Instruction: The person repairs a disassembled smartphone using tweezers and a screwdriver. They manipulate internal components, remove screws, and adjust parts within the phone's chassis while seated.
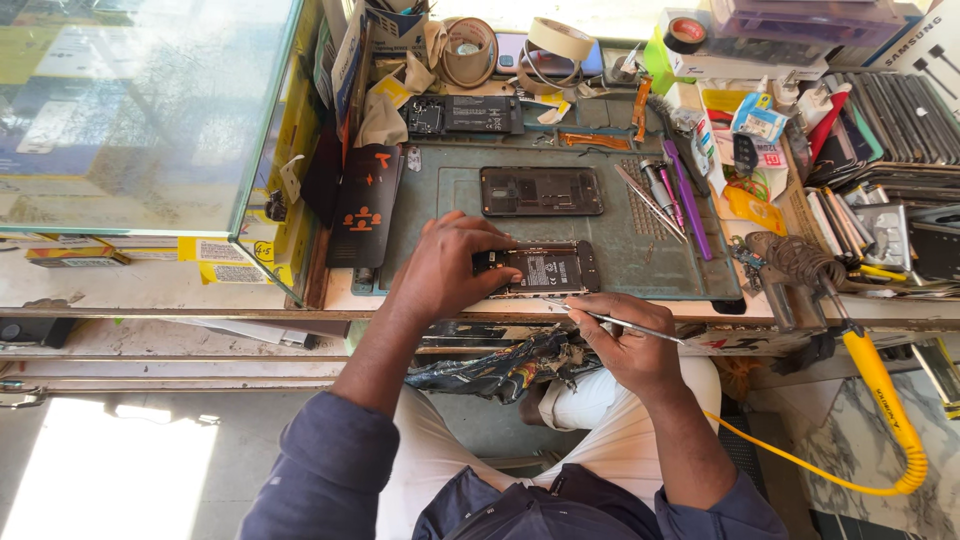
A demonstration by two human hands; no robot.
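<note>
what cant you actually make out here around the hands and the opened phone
- Head view: the left end of the opened phone is covered by the left hand.
- Head view: the tip of the thin metal tool in the right hand is too small to tell its kind or whether it touches the phone.
- Head view: parts inside the second phone frame are too small.

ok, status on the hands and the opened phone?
Left hand pressing down on the opened phone on the green mat. Right hand gripping tweezers, tip at the phone's near edge. Second phone frame lies apart, behind.
</note>
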